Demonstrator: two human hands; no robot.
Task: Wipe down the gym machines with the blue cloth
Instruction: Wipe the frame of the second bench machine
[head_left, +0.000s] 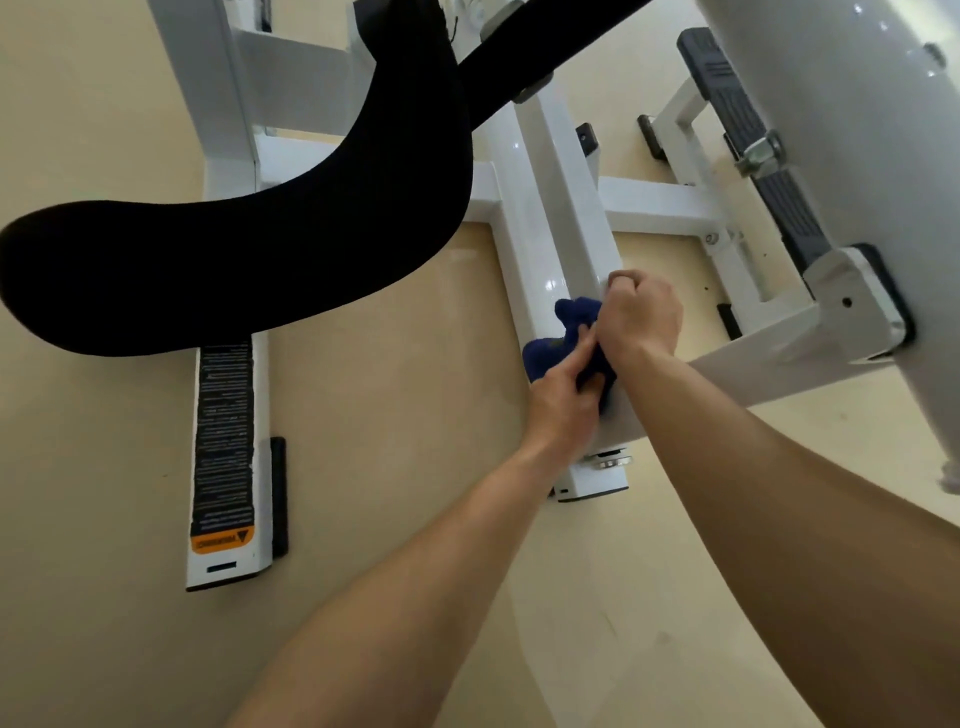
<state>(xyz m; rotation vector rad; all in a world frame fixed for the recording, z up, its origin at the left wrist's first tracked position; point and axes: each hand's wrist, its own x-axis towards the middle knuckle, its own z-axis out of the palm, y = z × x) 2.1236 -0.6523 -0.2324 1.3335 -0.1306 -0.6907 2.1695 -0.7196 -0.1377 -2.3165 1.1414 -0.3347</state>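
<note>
The blue cloth (558, 338) is bunched against the gym machine's white beam (550, 228), pinched by the left hand (563, 402) and gripped under the curled right hand (644, 312).

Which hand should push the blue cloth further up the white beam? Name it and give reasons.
Right, probably. The right hand has its grip on the far end of the crumpled dark blue cloth, higher along the glossy white metal floor beam; the left hand pinches the near end, behind it.
</note>
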